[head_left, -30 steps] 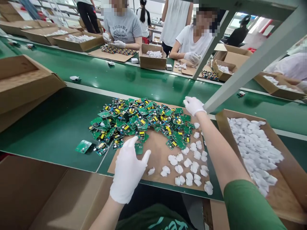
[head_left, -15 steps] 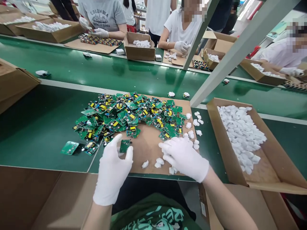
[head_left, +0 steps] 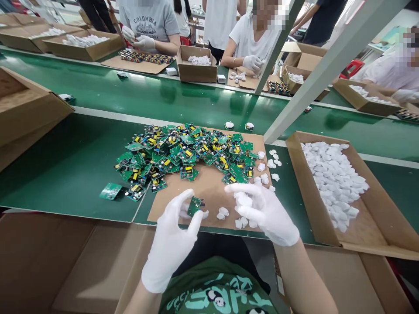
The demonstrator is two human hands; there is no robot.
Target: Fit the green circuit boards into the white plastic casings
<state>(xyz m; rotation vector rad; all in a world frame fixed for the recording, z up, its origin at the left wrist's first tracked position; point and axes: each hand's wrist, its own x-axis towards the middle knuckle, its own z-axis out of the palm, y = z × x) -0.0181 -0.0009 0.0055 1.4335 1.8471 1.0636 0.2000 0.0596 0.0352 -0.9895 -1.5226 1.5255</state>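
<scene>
My left hand (head_left: pixel 172 237), in a white glove, pinches a small green circuit board (head_left: pixel 195 205) just above the near edge of a brown cardboard sheet (head_left: pixel 209 192). My right hand (head_left: pixel 262 209), also gloved, holds a white plastic shell (head_left: pixel 245 200) between its fingers, a little to the right of the board. A heap of green circuit boards (head_left: pixel 183 155) covers the far half of the sheet. Loose white shells (head_left: pixel 266 168) lie along its right side and near my hands.
A cardboard tray of white shells (head_left: pixel 334 179) sits at the right. An open carton (head_left: pixel 29 109) stands left, and brown boxes (head_left: pixel 65 261) are at the near edge. A green conveyor belt (head_left: pixel 183 102) runs across; gloved people work behind it. A slanted grey post (head_left: pixel 314 74) crosses the right.
My left hand has lifted one circuit board off the sheet. My right hand came back from the belt, reached the loose shells and now holds one raised.
</scene>
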